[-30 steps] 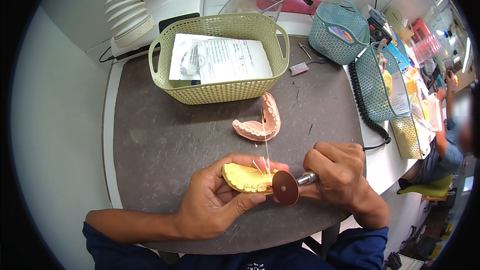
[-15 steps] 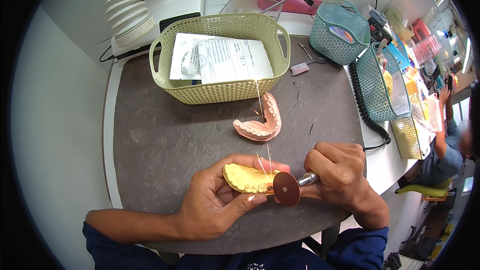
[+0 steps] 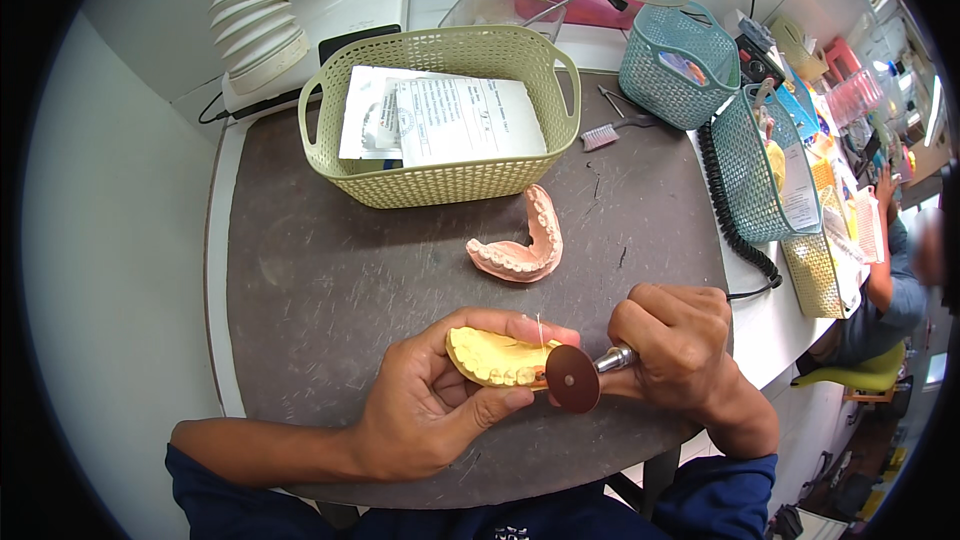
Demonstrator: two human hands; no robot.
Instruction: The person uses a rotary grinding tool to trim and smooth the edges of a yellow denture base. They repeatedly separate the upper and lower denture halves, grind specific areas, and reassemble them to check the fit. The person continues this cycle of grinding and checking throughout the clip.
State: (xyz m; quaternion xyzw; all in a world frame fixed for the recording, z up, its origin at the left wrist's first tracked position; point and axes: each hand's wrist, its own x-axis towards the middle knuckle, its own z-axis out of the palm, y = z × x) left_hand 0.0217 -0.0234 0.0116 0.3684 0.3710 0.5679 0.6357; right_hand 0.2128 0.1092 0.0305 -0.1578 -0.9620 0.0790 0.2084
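My left hand (image 3: pixel 425 410) grips a yellow dental cast (image 3: pixel 490 355) by its sides, its row of teeth turned toward me. My right hand (image 3: pixel 675 345) is closed round a metal rotary handpiece (image 3: pixel 614 358). A reddish-brown cutting disc (image 3: pixel 573 378) on the handpiece stands at the right end of the cast, hiding part of it. A small dark piece (image 3: pixel 541 375) shows on the cast beside the disc, and a thin bright spark streak rises there. Farther off, a pink dental cast (image 3: pixel 525 245) lies on the dark mat, curved like a horseshoe.
A green basket (image 3: pixel 440 185) with papers stands behind the pink cast. Teal baskets (image 3: pixel 680 65) and a coiled black cord (image 3: pixel 735 220) line the right side. A small brush (image 3: pixel 603 136) lies on the dark mat (image 3: pixel 320 290). At far right sits another person (image 3: pixel 885 290).
The sparks have thinned from several long streaks to one short faint streak. Both hands, the yellow cast and the disc keep nearly the same place.
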